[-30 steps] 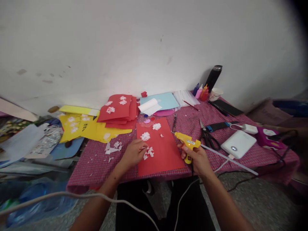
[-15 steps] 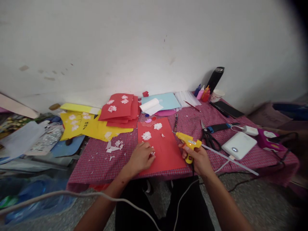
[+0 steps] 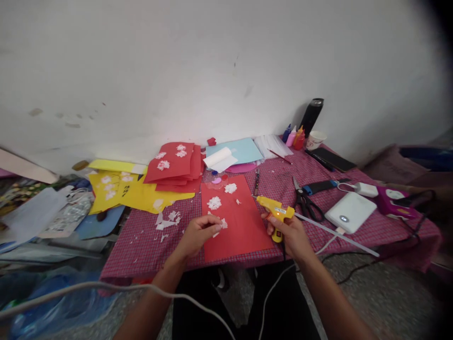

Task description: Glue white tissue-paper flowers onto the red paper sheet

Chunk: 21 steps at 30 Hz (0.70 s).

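Observation:
A sheet of red paper [image 3: 240, 233] lies in front of me with two fluffy white paper flowers [image 3: 214, 203] near its top left and a small white scrap [image 3: 238, 201] to their right. My left hand [image 3: 198, 236] is over the sheet's left edge, thumb and fingertips pinched together beside another white paper flower [image 3: 224, 223]. The fingers partly cover that flower, and what they pinch is too small to make out. My right hand [image 3: 292, 233] grips a yellow hot glue gun [image 3: 276, 209] by its handle, nozzle pointing left over the sheet's right edge. A glue stick [image 3: 336, 233] projects from its back.
Left of the sheet are white paper scraps [image 3: 168, 220], yellow paper [image 3: 141, 193] and stacked red cards [image 3: 170, 163]. Scissors [image 3: 306, 203], a utility knife [image 3: 320, 187], a white power bank [image 3: 350, 212] and a purple power strip [image 3: 394, 203] lie right. A white cable [image 3: 184, 296] crosses in front.
My left hand has drawn back slightly left, with more of the flower beside its fingertips showing. The right hand still holds the glue gun in about the same place. The view has shifted slightly.

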Each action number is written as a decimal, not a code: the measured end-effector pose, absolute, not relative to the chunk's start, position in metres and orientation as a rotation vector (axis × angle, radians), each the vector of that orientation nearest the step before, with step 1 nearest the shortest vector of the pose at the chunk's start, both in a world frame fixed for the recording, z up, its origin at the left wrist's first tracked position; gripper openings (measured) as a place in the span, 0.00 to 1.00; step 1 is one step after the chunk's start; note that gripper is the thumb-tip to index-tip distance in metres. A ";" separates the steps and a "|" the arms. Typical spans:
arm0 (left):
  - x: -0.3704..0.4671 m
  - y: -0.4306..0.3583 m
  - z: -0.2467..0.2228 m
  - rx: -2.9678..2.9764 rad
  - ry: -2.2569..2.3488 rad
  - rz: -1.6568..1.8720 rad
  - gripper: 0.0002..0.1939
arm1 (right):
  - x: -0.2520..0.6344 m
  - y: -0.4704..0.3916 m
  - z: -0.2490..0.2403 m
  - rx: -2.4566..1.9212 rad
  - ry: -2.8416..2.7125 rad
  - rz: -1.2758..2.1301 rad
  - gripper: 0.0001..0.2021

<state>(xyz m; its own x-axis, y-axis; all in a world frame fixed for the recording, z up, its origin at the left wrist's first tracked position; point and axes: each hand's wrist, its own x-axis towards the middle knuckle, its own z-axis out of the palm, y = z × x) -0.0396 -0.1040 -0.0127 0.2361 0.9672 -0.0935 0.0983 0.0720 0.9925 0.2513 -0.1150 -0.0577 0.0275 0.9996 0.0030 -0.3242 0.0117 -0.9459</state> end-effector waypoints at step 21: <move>-0.043 -0.098 -0.009 0.657 0.974 0.982 0.17 | 0.250 -0.115 -0.056 -0.997 -0.953 1.324 0.12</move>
